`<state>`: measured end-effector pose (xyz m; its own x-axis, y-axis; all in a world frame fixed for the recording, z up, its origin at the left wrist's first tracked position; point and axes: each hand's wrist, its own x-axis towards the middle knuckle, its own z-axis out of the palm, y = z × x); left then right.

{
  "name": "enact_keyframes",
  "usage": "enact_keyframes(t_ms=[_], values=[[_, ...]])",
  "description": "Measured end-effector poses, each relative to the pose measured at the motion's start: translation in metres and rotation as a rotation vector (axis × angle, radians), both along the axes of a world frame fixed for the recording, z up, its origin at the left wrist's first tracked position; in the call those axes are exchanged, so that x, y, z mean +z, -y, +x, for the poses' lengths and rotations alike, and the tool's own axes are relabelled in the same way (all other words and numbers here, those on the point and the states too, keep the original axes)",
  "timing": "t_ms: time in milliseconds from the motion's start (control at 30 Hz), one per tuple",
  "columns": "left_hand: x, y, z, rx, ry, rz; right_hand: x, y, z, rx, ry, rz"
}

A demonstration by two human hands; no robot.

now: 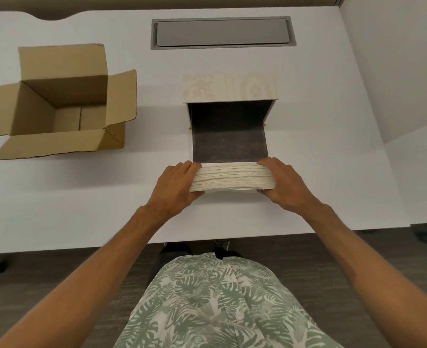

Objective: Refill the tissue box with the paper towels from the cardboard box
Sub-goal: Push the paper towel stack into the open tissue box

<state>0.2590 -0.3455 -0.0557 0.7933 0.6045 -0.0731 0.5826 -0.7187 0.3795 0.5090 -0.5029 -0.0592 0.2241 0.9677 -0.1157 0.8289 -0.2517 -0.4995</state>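
A thick stack of paper towels is gripped at both ends just below the centre of the frame, the left hand clamped round its left end and the right hand round its right end, fingers curled over the top and thumbs tucked underneath. The stack is held at the near edge of the open tissue box, whose dark lining is bare and whose patterned lid is folded back toward the top of the frame. The cardboard box stands with flaps spread at the upper left, well apart, and appears to be emptied. A grey cable hatch is set into the tabletop at the top centre.

The insertion step is judged to be in hand, and the risks lie there. The stack looks nearly as wide as the box opening, so the ends could be caught on the side walls and the outer sheets creased or peeled back. Because the stack is loose and sags slightly in the middle, sheets could be fanned out or dropped if the squeeze is relaxed before the bottom is reached. The light box could also be shoved away across the smooth tabletop, since neither hand is free to steady it. The lid could be tipped forward onto the stack if it is knocked.
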Motion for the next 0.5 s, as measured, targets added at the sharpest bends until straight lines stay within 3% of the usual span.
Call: enact_keyframes(t_ms=[167, 400, 500], values=[[0.001, -0.002, -0.001, 0.099, 0.022, -0.185, 0.003, -0.001, -0.001, -0.095, -0.132, -0.014], [0.018, -0.016, 0.000, 0.480, 0.367, -0.755, 0.023, -0.001, 0.011, -0.390, -0.704, 0.046], [0.022, -0.018, 0.004, 0.584, 0.509, -0.915, 0.026, -0.003, 0.016, -0.473, -0.931, 0.103]])
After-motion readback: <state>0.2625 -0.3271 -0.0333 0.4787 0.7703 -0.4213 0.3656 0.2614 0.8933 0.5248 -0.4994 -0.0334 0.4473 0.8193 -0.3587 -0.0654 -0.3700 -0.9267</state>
